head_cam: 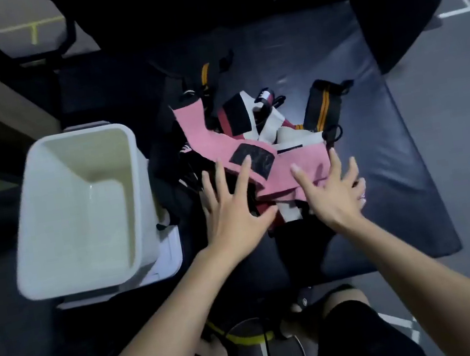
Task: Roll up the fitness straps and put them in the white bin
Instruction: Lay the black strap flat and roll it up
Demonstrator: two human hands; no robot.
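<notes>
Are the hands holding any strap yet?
No. Both the left hand and right hand lie flat with spread fingers on the pink strap.

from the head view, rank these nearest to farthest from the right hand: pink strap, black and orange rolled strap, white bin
1. pink strap: under the right hand fingertips, touching.
2. black and orange rolled strap: on the mat beyond the hand, slightly right.
3. white bin: far left, past the left hand.

The white bin (78, 208) stands open-topped just left of the tangled straps (241, 146), nothing lying inside it. Bare dark mat (375, 140) lies right of the pile, beyond the rolled black strap (321, 105).
</notes>
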